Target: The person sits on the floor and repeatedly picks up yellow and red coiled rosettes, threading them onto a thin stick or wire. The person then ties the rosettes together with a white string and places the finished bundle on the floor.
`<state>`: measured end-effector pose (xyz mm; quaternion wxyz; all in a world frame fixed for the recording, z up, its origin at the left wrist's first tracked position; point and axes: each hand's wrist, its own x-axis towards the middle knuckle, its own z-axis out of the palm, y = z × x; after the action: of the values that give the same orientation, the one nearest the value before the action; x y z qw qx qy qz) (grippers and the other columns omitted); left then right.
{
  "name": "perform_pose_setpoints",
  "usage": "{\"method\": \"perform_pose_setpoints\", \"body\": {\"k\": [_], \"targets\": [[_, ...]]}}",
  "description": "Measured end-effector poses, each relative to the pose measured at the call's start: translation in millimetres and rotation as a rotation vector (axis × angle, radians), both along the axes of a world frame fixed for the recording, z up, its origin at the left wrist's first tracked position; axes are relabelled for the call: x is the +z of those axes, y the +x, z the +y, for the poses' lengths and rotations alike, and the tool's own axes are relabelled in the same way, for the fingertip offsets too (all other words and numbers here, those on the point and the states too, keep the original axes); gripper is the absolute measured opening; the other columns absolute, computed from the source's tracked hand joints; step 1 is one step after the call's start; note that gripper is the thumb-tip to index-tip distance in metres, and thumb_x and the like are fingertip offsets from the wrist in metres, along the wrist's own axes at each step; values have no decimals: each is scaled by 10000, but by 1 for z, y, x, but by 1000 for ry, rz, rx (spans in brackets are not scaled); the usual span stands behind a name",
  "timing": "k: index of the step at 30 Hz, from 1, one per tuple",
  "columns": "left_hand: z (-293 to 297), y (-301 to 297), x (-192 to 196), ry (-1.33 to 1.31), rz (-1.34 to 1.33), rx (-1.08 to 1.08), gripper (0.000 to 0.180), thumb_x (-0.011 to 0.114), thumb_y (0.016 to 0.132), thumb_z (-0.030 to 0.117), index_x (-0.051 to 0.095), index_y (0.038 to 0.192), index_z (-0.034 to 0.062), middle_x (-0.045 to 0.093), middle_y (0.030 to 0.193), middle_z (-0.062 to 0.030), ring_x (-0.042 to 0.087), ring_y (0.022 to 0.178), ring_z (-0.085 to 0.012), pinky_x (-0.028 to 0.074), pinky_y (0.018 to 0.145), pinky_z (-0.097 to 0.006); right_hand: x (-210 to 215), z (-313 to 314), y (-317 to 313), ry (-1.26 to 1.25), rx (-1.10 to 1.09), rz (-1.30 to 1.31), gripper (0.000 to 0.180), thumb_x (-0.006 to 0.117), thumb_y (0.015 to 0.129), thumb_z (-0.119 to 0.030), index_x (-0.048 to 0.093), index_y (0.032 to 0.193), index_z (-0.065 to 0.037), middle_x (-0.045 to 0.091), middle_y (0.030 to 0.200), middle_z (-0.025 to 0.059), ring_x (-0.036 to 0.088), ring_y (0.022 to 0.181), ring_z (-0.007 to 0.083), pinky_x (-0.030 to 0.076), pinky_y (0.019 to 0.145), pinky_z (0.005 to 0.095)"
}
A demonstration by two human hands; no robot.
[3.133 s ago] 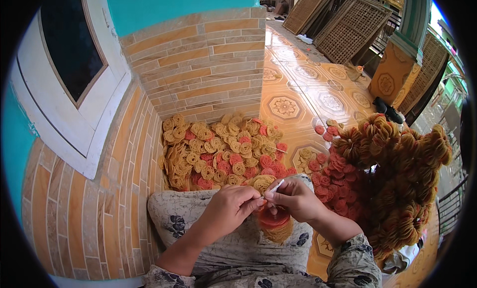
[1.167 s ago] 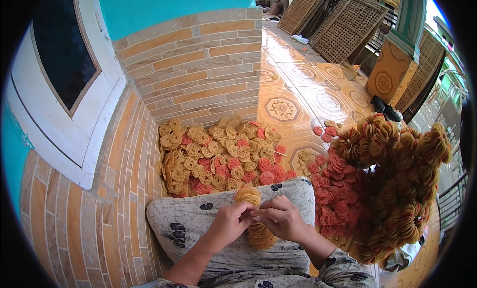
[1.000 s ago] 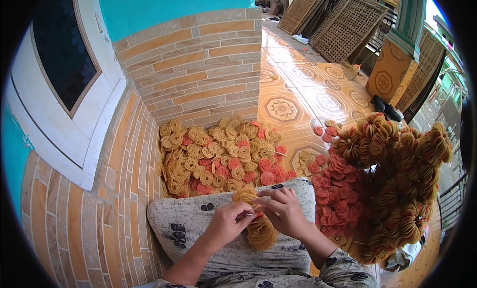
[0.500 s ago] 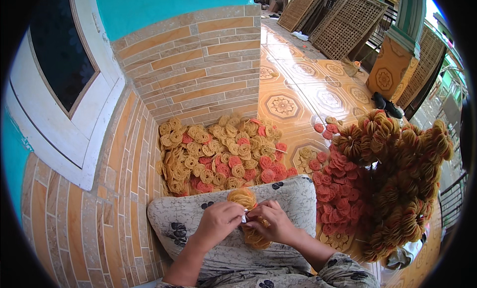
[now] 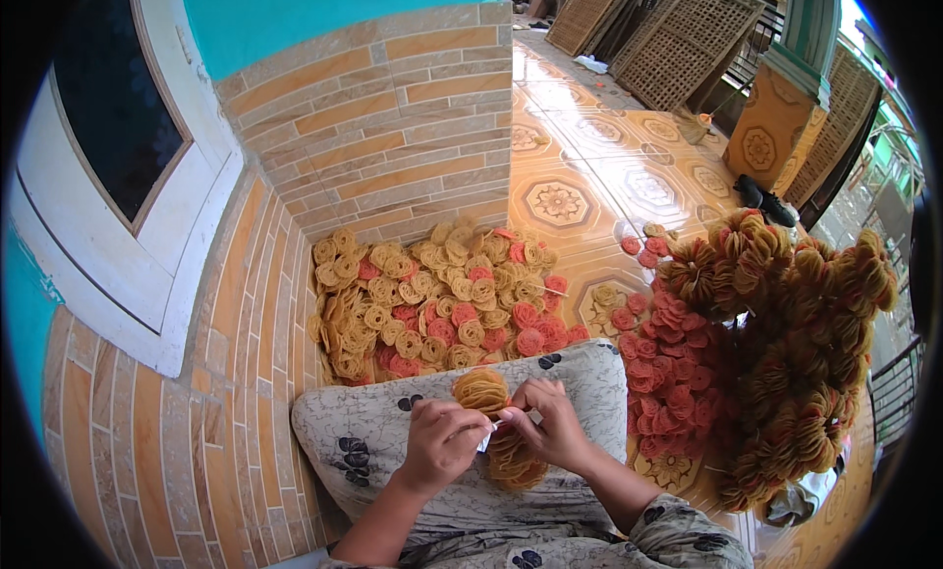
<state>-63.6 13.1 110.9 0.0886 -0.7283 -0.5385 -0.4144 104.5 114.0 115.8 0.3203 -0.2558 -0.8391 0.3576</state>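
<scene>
In my lap, on light patterned cloth, rests a bundle of yellow-brown coiled, noodle-like discs [image 5: 479,390]. Its lower part [image 5: 517,461] shows beneath my hands. Between thumb and fingers, my left hand [image 5: 439,445] pinches a thin white strip [image 5: 484,440] at the bundle's middle. Opposite it, my right hand [image 5: 556,427] is closed, thumb and forefinger meeting at the same spot. What the right fingertips hold is too small to make out. Past my knees lies a heap of loose yellow discs [image 5: 383,292] mixed with red-pink ones [image 5: 531,342].
To my right lie a pile of red-pink discs [image 5: 668,373] and a tall stack of bundled discs [image 5: 805,343]. A brick-patterned wall [image 5: 393,127] bounds the left and front. Farther off are black shoes [image 5: 764,200] and woven racks [image 5: 688,44] on and beyond the tiled floor.
My left hand has moved slightly right and down. The right hand's fingers have lifted a little, and its thumb now extends toward the bundle's middle. The bundle stays in my lap.
</scene>
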Motion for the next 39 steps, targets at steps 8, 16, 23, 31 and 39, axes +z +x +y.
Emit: {"method": "perform_pose_setpoints", "body": {"k": [8,16,23,31,39], "targets": [[-23,-11,-49,-148,-687,89,220,744,726,-53,560,774,57,604,836,-59,578,838,-193,475,729,-310,-27,29,18,378,-129,-180,243,671,823,-170,474,726,-65,501,687,70,497,682,266,324,712,370],[-20,-17,-30,-227,-857,-156,165,649,837,-43,508,877,33,625,883,-99,634,942,-162,516,803,-275,-25,38,29,-77,-117,-171,247,608,905,-217,504,760,-45,462,667,80,470,673,253,327,750,350],[9,7,22,-534,-711,-100,116,680,847,53,593,913,12,678,841,-84,679,778,-150,537,682,-266,30,11,9,-55,154,-20,210,634,890,-259,591,790,-79,518,715,47,487,707,203,310,740,326],[13,5,21,-533,-669,-70,109,699,824,40,650,916,9,687,791,-70,657,737,-112,509,643,-258,36,11,6,156,38,-28,152,680,830,-225,652,928,-113,570,822,31,523,790,193,312,722,325],[13,-2,6,-540,-1038,-192,75,700,822,19,641,867,9,696,895,-80,649,831,-106,510,724,-236,13,12,6,355,116,-25,146,714,782,-150,635,901,-119,609,886,11,548,815,192,329,720,327]]}}
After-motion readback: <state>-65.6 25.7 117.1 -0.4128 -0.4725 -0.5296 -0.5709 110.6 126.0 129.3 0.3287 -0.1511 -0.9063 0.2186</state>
